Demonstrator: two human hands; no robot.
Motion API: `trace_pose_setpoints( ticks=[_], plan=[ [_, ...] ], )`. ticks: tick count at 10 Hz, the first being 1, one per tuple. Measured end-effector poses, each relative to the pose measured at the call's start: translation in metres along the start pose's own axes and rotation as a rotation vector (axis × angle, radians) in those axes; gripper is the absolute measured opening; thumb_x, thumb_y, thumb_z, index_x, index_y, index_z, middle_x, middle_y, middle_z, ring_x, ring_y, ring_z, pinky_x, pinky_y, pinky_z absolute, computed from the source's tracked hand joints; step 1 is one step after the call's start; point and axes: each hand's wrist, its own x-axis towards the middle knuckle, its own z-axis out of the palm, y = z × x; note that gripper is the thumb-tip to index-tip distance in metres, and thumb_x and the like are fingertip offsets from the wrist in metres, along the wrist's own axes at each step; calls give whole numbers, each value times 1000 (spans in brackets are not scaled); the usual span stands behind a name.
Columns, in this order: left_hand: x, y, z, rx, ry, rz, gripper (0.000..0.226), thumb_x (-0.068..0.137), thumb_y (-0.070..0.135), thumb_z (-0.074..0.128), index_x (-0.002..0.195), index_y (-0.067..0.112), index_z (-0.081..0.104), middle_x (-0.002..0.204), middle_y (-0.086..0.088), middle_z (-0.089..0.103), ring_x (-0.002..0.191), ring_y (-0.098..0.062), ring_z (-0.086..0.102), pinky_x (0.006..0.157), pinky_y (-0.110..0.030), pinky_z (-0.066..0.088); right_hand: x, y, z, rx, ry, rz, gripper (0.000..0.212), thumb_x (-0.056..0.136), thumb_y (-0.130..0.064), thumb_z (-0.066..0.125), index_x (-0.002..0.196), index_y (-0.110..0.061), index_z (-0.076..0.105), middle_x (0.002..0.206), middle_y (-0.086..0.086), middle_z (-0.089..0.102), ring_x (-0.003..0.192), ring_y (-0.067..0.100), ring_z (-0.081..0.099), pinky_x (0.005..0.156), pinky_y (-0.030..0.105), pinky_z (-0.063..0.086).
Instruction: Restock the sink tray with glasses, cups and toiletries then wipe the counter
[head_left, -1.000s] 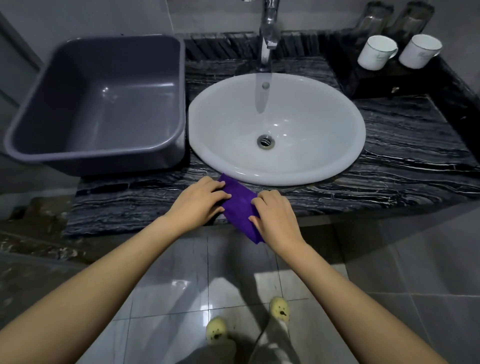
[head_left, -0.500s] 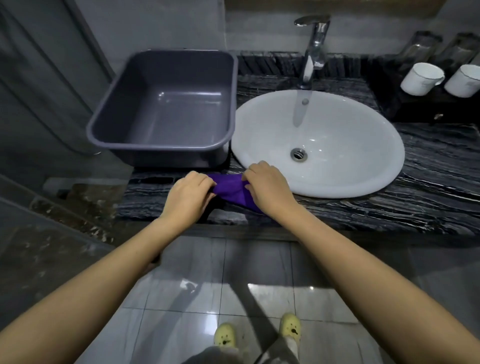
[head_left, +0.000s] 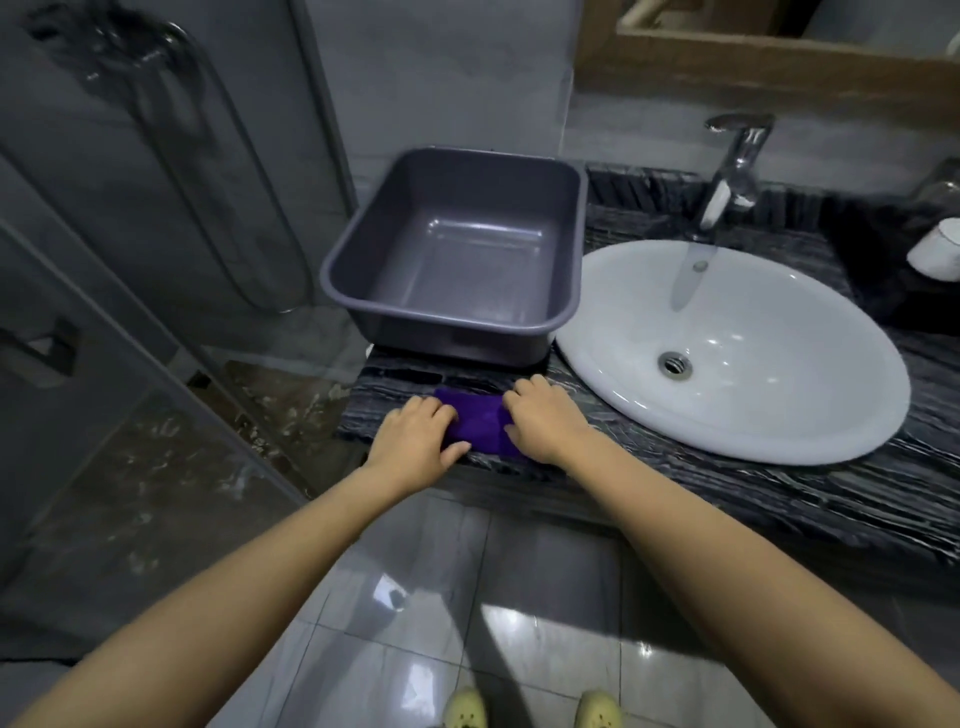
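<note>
1. To your left stands a glass shower screen (head_left: 156, 364), with wet dark floor behind it.
2. A grey plastic tub (head_left: 457, 260) sits at the counter's left end, just behind your hands and just beside the white basin (head_left: 727, 353).
3. A chrome tap (head_left: 732, 166) rises behind the basin; a white cup (head_left: 937, 249) shows at the far right edge.
4. The counter (head_left: 779, 483) is black veined stone; pale glossy tiles (head_left: 441, 597) cover the floor below.
5. The purple cloth (head_left: 480, 423) lies folded on the counter's front left part, before the tub.
6. Your left hand (head_left: 415, 441) presses palm-down on the cloth's left end, fingers loosely spread.
7. Your right hand (head_left: 545, 426) presses its right end, fingers curled over the fabric.
</note>
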Motion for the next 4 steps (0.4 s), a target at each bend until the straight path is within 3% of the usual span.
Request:
trace_pose_setpoints(
  ticks=[1, 2, 3, 4],
  plan=[
    [18, -7, -29, -105, -260, -8, 46, 87, 47, 52, 120, 16, 57, 125, -6, 58, 118, -25, 49, 98, -36, 41, 11, 0, -32, -28, -315, 15, 50, 91, -35, 50, 134, -9, 45, 138, 15, 44, 127, 32, 40, 101, 43, 38],
    [31, -12, -67, -94, -580, 39, 47, 89, 43, 53, 128, 17, 53, 133, -3, 55, 121, -21, 51, 102, -28, 37, 29, 0, -61, -131, -624, 21, 56, 86, -47, 55, 132, -15, 51, 136, 8, 52, 118, 29, 53, 99, 40, 46],
    [42, -18, -95, -83, -739, -25, 51, 88, 44, 54, 133, 19, 49, 136, 1, 53, 123, -17, 50, 106, -27, 36, 48, 1, -89, -46, -814, 64, 70, 75, -60, 60, 132, -20, 52, 125, 4, 59, 110, 26, 58, 97, 41, 47],
    [52, -26, -125, -103, -796, -114, 55, 85, 50, 55, 133, 25, 48, 138, 3, 50, 122, -18, 50, 107, -38, 41, 63, 3, -123, 142, -908, 112, 84, 61, -59, 70, 134, -22, 51, 134, 1, 54, 119, 21, 56, 92, 39, 49]
  ],
)
